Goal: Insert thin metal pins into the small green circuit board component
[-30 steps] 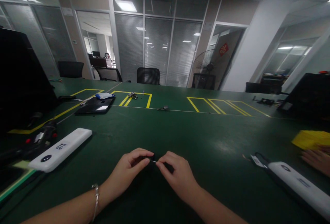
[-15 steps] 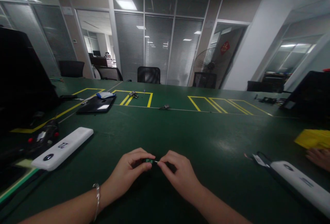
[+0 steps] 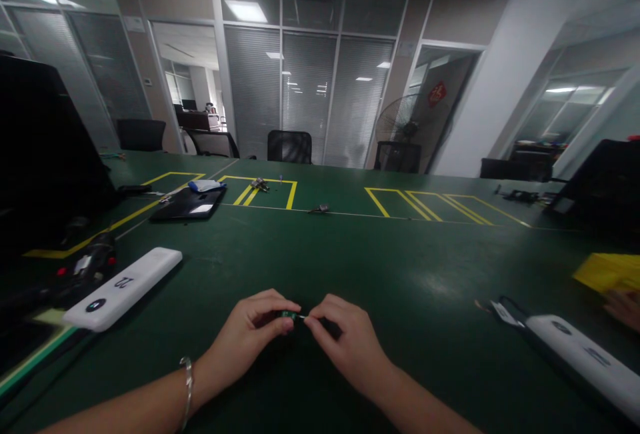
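Between the thumb and fingers of my left hand (image 3: 255, 322) is a small green piece (image 3: 288, 315), which looks like a little circuit board; most of it is hidden by the fingers. My right hand (image 3: 345, 327) is closed in a pinch on a thin, pale, wire-like piece (image 3: 302, 317) whose near end meets the green piece. Whether the two are joined I cannot tell. Both hands are close together, low over the green table (image 3: 320, 254).
On the left lie a white power-bank-like block (image 3: 130, 287) and a black tablet-like slab (image 3: 187, 204). Small metal parts (image 3: 320, 209) sit farther back. At right are another white block (image 3: 580, 347), a yellow object (image 3: 607, 272) and another person's hand (image 3: 623, 306).
Both hands keep their pinch on the same pieces, almost unmoved. The whole view has shifted very slightly. The other person's hand at the right edge has moved a little.
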### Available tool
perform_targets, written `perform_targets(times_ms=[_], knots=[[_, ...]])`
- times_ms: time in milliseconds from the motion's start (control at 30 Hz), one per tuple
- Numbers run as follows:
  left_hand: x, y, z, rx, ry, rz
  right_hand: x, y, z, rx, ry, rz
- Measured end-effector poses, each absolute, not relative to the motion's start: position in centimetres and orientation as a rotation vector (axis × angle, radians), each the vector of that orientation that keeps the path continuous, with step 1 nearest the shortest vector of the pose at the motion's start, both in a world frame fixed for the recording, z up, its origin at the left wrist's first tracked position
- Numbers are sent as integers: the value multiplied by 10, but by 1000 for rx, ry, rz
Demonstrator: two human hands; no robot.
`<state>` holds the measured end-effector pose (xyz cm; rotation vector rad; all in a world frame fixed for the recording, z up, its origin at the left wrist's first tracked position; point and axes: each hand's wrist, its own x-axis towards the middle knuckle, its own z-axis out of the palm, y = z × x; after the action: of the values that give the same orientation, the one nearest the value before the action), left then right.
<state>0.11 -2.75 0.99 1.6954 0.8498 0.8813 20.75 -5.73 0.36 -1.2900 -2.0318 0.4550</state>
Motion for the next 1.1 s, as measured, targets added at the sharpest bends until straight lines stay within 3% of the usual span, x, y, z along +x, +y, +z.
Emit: perform_targets(times_ms=[767,1100], knots=[[3,-32,12,1888,877,911,205,-59,4,-1323,-2003,466],[4,-31,7,1692,852,926,205,-57,5,-1285,-1944,559]])
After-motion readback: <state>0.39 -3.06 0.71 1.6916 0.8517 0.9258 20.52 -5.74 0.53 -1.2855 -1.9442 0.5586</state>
